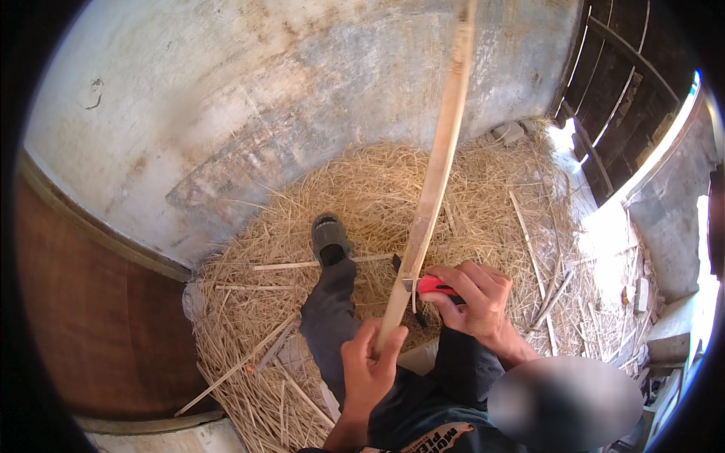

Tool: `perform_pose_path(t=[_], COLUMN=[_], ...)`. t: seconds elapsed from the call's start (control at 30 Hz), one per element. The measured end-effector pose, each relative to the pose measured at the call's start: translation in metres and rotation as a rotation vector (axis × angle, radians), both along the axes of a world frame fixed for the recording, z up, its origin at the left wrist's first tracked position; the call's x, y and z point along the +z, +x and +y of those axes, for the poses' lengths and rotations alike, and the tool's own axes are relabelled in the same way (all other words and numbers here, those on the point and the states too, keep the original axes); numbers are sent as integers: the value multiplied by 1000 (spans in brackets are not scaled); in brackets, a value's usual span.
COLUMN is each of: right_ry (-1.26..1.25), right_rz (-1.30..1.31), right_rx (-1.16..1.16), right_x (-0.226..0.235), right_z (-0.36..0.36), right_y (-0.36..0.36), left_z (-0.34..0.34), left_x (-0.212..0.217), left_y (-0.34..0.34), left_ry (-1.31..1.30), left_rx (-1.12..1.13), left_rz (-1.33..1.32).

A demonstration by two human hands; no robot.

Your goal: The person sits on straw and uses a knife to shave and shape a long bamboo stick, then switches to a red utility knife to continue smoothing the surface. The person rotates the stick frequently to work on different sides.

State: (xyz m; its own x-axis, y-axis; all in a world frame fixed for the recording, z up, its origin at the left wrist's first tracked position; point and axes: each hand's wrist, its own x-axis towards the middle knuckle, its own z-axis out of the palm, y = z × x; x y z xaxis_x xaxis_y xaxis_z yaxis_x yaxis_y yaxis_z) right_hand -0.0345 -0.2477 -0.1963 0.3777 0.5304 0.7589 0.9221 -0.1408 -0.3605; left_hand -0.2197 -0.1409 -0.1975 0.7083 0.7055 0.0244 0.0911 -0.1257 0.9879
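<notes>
A long, pale strip of wood or bamboo [436,177] rises from my lap toward the top of the view, leaning slightly right. Its lower end is gripped in my left hand [368,362], fingers closed around it. My right hand [476,298] is closed on a red and black utility knife [438,285], whose blade meets the strip's right edge just above my left hand. A thin sliver [414,300] hangs beside the strip under the blade. Small black pieces [421,319] show behind the strip; I cannot tell what they are.
Straw and shavings [377,181] cover the floor, with loose thin strips [532,245] among them. My foot in a dark clog [330,235] rests on the straw. A stained plaster wall [249,98] stands ahead, a brown panel [106,302] at left, a dark plank door [615,90] at right.
</notes>
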Motion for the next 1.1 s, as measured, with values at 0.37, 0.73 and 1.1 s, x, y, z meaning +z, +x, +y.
perform_pose_path(t=[0.37,0.73,1.1], right_ry=[-10,-22,252], right_rz=[63,25,286], right_rx=[-29,0,-509], right_x=[7,6,-12], right_z=[-2,1,-10], right_y=[4,12,110], left_z=[1,-1,-15], left_x=[-8,-6,-16], left_y=[-4,-6,-33], left_ry=[152,11,62], left_rx=[-14,12,-31], left_rz=[54,66,212])
